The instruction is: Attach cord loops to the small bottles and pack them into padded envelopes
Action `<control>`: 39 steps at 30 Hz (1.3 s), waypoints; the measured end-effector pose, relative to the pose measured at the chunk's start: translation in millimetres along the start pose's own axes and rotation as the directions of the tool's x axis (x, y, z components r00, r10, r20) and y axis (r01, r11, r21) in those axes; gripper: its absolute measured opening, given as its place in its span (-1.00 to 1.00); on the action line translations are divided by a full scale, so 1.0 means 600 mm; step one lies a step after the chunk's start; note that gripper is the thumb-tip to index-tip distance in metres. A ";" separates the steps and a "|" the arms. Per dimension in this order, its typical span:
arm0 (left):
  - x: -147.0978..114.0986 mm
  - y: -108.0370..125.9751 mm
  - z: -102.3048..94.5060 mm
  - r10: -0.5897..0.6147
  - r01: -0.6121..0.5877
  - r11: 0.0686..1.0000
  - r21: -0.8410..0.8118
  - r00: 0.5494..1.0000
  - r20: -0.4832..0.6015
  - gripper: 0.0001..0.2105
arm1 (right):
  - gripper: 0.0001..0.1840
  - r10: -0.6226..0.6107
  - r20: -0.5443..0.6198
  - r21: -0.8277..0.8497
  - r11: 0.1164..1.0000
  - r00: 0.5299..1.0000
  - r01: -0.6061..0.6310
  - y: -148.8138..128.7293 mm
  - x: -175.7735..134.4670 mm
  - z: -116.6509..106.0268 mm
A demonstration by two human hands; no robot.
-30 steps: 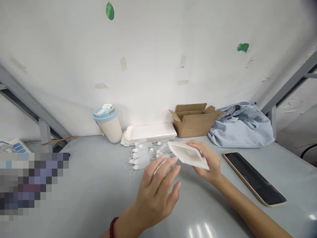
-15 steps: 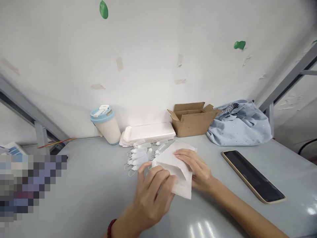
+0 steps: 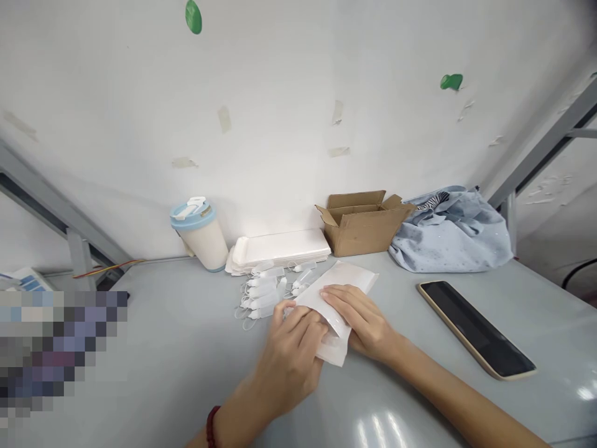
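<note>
A white paper bag (image 3: 342, 280) is between my two hands above the grey table, its opening facing me. My left hand (image 3: 296, 348) grips the near left side, with fingers bent into the opening and fingertips hidden inside. My right hand (image 3: 361, 317) lies over the bag from the right, fingers on top and the thumb hidden underneath. Just left of the bag lie several small translucent squeeze bottles (image 3: 262, 292) with white tips and thin loops. Behind them is a stack of flat white paper bags (image 3: 284, 247).
A cup (image 3: 203, 239) with a blue lid stands at back left. An open cardboard box (image 3: 368, 230) and a light blue cloth bag (image 3: 452, 236) are against the wall. A phone (image 3: 476, 330) lies on the grey table (image 3: 177, 367) at right. The far left is pixelated.
My left fingers have pushed deeper into the bag's opening. The bag has turned slightly and its near edge has shifted left. My right hand has moved slightly left along with it.
</note>
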State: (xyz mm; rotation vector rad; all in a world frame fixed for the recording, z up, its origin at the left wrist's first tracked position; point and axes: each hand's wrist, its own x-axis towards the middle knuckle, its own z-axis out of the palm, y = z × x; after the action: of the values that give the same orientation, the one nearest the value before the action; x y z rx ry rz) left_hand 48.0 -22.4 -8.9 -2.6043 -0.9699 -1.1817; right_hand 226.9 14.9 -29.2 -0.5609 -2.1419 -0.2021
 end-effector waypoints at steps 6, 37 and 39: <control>0.000 -0.008 -0.005 -0.007 0.000 1.000 0.031 0.972 0.236 -0.74 | -0.51 -0.022 0.020 -0.034 0.999 1.000 0.023 0.003 0.001 -0.001; 0.100 -0.028 0.046 -0.672 0.720 0.482 -0.499 0.670 0.317 -0.87 | -0.53 0.129 -0.193 -0.392 0.899 0.973 -0.197 0.037 0.010 -0.033; 0.121 -0.034 0.065 -0.673 0.766 0.205 -0.610 0.563 0.481 -0.87 | -0.58 0.237 -0.017 -0.414 0.882 0.971 -0.223 0.057 0.006 -0.036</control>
State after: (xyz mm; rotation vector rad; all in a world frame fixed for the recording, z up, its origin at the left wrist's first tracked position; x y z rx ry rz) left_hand 96.2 44.0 12.9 -2.7969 -2.4001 -2.0814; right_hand 256.6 38.8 -15.8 -1.0660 -2.0492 -0.5248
